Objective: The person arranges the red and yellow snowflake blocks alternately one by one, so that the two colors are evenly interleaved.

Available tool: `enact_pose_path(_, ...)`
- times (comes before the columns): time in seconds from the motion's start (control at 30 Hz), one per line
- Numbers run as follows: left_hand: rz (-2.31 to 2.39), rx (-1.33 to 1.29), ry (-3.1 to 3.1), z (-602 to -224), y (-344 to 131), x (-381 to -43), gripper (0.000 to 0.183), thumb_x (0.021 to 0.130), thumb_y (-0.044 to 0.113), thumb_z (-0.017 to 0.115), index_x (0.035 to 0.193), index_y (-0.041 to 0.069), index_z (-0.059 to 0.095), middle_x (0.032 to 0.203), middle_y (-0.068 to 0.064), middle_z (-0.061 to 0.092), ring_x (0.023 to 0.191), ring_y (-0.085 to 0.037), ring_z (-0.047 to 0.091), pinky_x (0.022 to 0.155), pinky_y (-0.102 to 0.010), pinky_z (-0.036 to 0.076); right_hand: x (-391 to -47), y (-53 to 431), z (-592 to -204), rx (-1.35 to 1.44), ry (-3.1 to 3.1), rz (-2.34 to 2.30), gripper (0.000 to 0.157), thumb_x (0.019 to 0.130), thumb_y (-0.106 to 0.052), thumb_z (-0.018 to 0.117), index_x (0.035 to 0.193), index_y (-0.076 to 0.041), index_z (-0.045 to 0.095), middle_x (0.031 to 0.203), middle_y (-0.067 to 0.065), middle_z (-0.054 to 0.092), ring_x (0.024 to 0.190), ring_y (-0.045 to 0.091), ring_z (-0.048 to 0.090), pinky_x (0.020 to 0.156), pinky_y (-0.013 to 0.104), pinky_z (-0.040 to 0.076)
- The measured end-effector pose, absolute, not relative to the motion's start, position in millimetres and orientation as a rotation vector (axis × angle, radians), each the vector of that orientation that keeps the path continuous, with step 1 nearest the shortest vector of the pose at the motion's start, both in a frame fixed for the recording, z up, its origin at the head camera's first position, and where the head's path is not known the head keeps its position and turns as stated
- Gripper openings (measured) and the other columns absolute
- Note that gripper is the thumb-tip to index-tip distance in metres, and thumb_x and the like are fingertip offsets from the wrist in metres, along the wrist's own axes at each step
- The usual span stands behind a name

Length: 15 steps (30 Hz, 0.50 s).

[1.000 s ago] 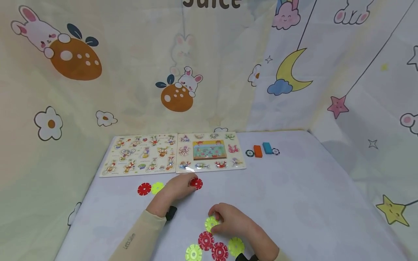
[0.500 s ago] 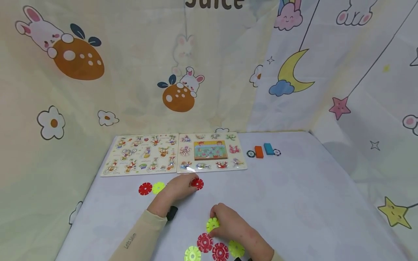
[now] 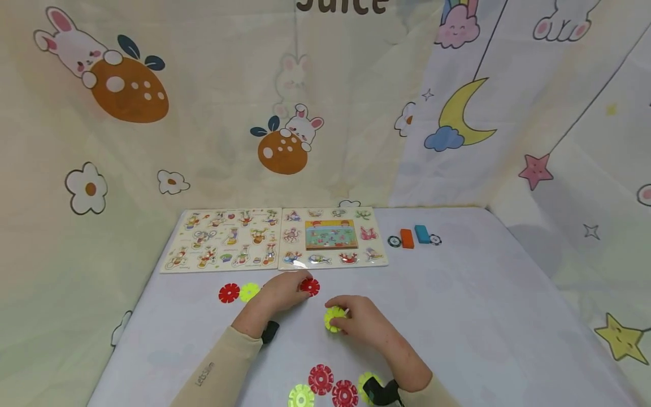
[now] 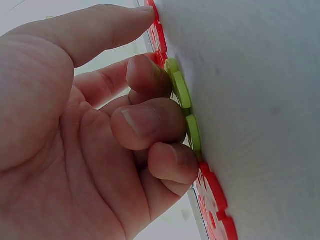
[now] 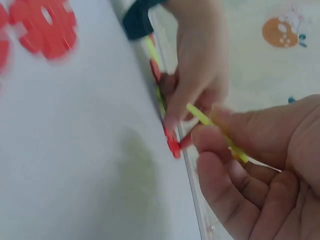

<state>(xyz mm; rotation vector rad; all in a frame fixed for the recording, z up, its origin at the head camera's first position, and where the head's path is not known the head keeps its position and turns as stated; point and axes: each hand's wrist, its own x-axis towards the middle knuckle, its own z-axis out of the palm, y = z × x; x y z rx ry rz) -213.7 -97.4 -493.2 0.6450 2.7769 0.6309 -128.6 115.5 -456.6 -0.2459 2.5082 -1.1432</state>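
My left hand (image 3: 280,293) rests at the right end of a row of flower-shaped interlocking discs, its thumb and forefinger pinching a red disc (image 3: 312,286) that lies on the table. Its other fingers touch a yellow-green disc (image 4: 182,91) in the left wrist view, with another red disc (image 4: 212,194) beyond. From the head, the row's left end shows a red disc (image 3: 229,293) and a yellow-green disc (image 3: 249,291); the middle is hidden by the hand. My right hand (image 3: 366,321) pinches a yellow-green disc (image 3: 333,320) between thumb and fingers, raised off the table in the right wrist view.
Nearer me lie loose discs: two red ones (image 3: 321,379), a yellow-green one (image 3: 301,397) and another partly behind the right wrist camera (image 3: 378,391). Two picture boards (image 3: 224,240) stand at the back, beside orange (image 3: 407,238) and blue blocks (image 3: 422,234) with small round pieces.
My right hand has lifted the yellow-green disc away from the loose discs and moved forward, towards the left hand. The left hand keeps its place at the red disc.
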Motion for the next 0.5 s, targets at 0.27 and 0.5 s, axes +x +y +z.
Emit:
enact_pose_path(0.27, 0.657, 0.601, 2.746, -492, -96, -213, 0.042, 0.085, 0.032, 0.069, 0.123, 0.017, 0.059, 0.115, 0.000, 0.060, 0.100, -0.017, 0.055, 0.090, -0.042, 0.044, -171, 115, -462, -0.111, 2.627, -1.120, 0.054, 0.082, -0.011, 0.073, 0.133, -0.013, 0.054, 0.110, 0.003, 0.059, 0.081, 0.019, 0.052, 0.070, 0.030, 0.049)
enact_pose_path(0.5, 0.646, 0.568, 2.740, -486, -95, -211, 0.043, 0.086, 0.032, 0.068, 0.125, 0.017, 0.058, 0.116, 0.000, 0.060, 0.102, -0.018, 0.054, 0.091, -0.042, 0.043, -195, 103, -474, -0.057, 2.660, -1.097, 0.054, 0.082, -0.009, 0.072, 0.133, -0.011, 0.054, 0.127, 0.007, 0.054, 0.098, 0.021, 0.050, 0.088, 0.039, 0.046)
